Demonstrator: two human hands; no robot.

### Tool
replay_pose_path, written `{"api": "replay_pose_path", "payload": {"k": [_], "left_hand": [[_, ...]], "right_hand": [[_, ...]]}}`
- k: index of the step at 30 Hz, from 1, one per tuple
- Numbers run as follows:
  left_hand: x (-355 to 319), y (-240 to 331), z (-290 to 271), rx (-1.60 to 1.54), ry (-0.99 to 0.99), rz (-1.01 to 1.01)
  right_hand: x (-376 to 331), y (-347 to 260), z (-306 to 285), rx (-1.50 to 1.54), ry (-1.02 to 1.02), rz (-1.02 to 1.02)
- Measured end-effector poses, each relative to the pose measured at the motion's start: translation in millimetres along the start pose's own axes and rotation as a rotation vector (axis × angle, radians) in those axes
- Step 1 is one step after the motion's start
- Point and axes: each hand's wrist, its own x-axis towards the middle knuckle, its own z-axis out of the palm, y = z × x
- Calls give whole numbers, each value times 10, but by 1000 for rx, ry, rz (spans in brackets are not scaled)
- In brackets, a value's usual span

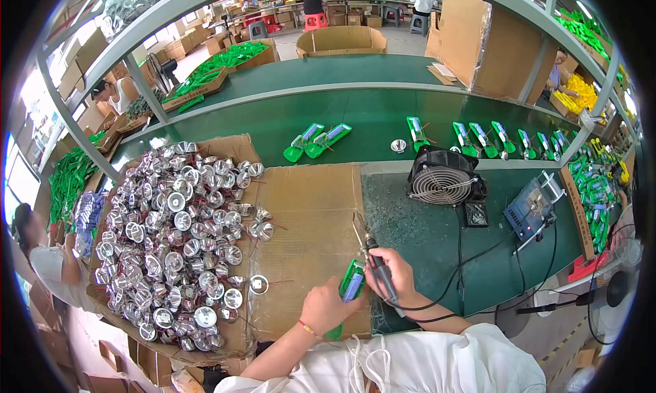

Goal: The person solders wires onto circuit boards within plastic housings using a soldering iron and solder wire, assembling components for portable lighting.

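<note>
My left hand (324,307), closed, holds a green plastic flashlight housing (352,281) with a blue battery cell inside, low over the cardboard. In my right hand (395,275) is a soldering iron (381,270) with a dark handle, its tip pointing up and away from me. The iron passes close beside the housing; whether they touch I cannot tell. A single silver reflector cup (258,284) with a thin red wire lies on the cardboard sheet (307,215) left of my hands. Beyond it a large heap of reflector cups (178,249) fills a cardboard box.
A small black fan (441,181) stands ahead on the green bench, with a blue soldering station (529,210) to its right. The iron's black cable (471,262) loops across. Green housings (318,142) lie on the belt (376,106) beyond. Another box of housings (591,202) stands right.
</note>
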Motion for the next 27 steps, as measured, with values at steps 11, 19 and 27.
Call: {"api": "replay_pose_path", "payload": {"k": [11,19,27], "left_hand": [[-106,-44,-109,107,50,358],[-165,41,-147,257,252,433],[-178,23,-101,381,392,503]], "right_hand": [[-133,-30,79,878,-170,820],[-129,-112,60,1195,-189,1096],[-81,-184,15,1166,-153,1235]]}}
